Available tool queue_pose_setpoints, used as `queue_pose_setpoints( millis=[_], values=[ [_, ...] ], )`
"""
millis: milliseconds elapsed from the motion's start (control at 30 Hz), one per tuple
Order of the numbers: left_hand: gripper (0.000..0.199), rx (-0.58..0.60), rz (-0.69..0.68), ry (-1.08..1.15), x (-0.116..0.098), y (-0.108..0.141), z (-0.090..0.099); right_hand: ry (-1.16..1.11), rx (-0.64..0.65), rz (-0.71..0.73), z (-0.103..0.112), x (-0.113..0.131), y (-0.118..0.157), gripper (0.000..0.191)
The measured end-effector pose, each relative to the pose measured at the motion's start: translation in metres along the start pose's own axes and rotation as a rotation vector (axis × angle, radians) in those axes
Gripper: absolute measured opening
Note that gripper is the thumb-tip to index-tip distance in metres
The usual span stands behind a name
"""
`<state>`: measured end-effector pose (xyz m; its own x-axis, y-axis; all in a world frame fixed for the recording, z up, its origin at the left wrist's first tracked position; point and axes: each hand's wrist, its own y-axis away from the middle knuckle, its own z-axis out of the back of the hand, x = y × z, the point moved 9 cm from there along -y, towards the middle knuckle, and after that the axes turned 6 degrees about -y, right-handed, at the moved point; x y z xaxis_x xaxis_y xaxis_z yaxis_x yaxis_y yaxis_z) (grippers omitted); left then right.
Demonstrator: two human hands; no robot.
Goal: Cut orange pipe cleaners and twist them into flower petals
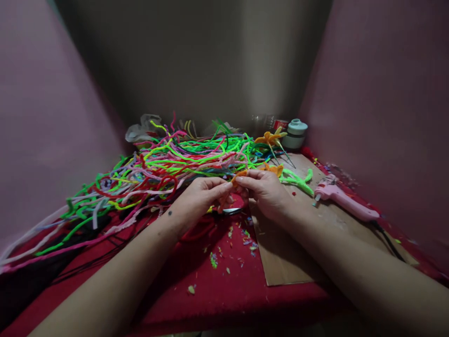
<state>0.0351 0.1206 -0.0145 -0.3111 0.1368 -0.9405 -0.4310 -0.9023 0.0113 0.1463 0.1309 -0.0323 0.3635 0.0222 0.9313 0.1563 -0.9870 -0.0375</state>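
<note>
Between my two hands is an orange pipe cleaner (pixel 234 179), partly covered by the fingers. My left hand (pixel 203 193) pinches one part of it between thumb and forefinger. Close beside it, almost touching, my right hand (pixel 264 191) pinches another part. Just behind the right hand lies an orange fuzzy piece (pixel 277 169), beside a bent bright green pipe cleaner (pixel 298 179). Below the fingers, a metal blade (pixel 232 211) shows on the red cloth; the rest of that tool is hard to make out.
A large heap of coloured pipe cleaners (pixel 196 159) spreads behind and left. On the cardboard (pixel 280 262) at right rests a pink glue gun (pixel 345 201) with a black cord. An orange flower (pixel 270 138) and a pale blue jar (pixel 296 133) stand behind. Fuzz scraps dot the red cloth (pixel 210 299).
</note>
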Motion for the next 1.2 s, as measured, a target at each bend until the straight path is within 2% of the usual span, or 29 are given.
queue_pose_setpoints(
  millis=[100, 233, 400, 600, 700, 833, 967, 1100, 1200],
  values=[
    [0.028, -0.004, 0.050, 0.019, 0.005, 0.002, -0.003, 0.021, 0.035, 0.053, -0.004, 0.005, 0.002, 0.019],
    [0.025, -0.049, 0.075, -0.093, -0.001, 0.005, -0.003, 0.091, 0.068, 0.147, -0.007, 0.013, 0.003, 0.022],
    [0.024, -0.070, 0.126, -0.178, 0.003, 0.003, -0.005, 0.249, 0.027, 0.283, -0.006, 0.024, 0.006, 0.013],
    [0.028, -0.088, 0.142, -0.195, 0.007, 0.000, -0.003, 0.383, 0.020, 0.414, -0.010, 0.031, 0.010, 0.011],
    [0.028, -0.089, 0.150, -0.186, 0.006, 0.001, -0.003, 0.373, 0.006, 0.376, -0.009, 0.029, 0.009, 0.011],
    [0.029, -0.099, 0.158, -0.120, 0.007, 0.002, -0.004, 0.193, -0.048, 0.251, 0.001, 0.025, 0.004, 0.019],
    [0.029, -0.108, 0.148, -0.094, 0.007, 0.002, -0.005, 0.103, -0.077, 0.227, 0.008, 0.026, 0.000, 0.023],
    [0.030, -0.117, 0.136, -0.130, 0.003, 0.004, -0.007, 0.176, -0.041, 0.169, 0.004, 0.020, -0.002, 0.019],
    [0.030, -0.137, 0.161, -0.139, 0.004, 0.005, -0.007, 0.313, -0.025, 0.202, 0.001, 0.020, -0.001, 0.010]
  ],
)
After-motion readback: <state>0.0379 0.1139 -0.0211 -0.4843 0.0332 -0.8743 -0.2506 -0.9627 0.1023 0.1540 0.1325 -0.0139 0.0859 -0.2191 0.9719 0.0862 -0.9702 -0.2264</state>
